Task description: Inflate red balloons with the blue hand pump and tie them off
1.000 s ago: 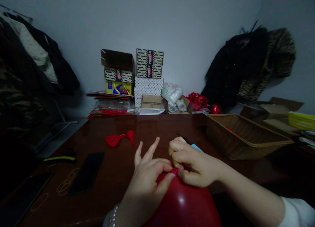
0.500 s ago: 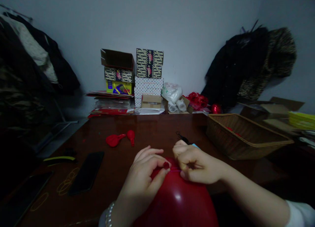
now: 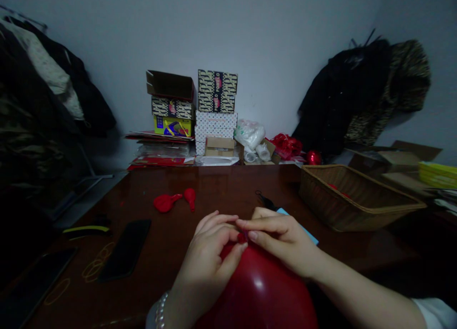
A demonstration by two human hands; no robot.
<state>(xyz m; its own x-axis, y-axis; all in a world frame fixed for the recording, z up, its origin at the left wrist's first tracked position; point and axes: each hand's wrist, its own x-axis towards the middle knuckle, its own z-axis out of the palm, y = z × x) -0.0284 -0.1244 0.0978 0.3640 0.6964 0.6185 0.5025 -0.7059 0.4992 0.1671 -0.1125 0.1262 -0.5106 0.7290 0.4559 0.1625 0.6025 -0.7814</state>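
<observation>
An inflated red balloon [image 3: 260, 291] fills the lower centre of the frame, close to the camera and in front of the brown table [image 3: 221, 186]. Both hands meet at its top. The left hand [image 3: 210, 257], with a bead bracelet at the wrist, curls over the balloon's upper left side, thumb and forefinger pinched on the small red neck [image 3: 242, 237]. The right hand [image 3: 282, 238] comes in from the lower right, its fingers stretched leftward and closed on the same neck from the other side, so the fingertips of both hands touch there.

A blue card [image 3: 302, 228] shows just behind the right hand. Two flat red balloons [image 3: 174, 200] lie on the table left of centre, well apart from the hands. A dark phone [image 3: 124, 249] lies at lower left, with rubber bands [image 3: 94, 268] beside it. A wicker basket [image 3: 357, 195] stands at right. Patterned boxes [image 3: 200, 110] are stacked against the wall at upper centre.
</observation>
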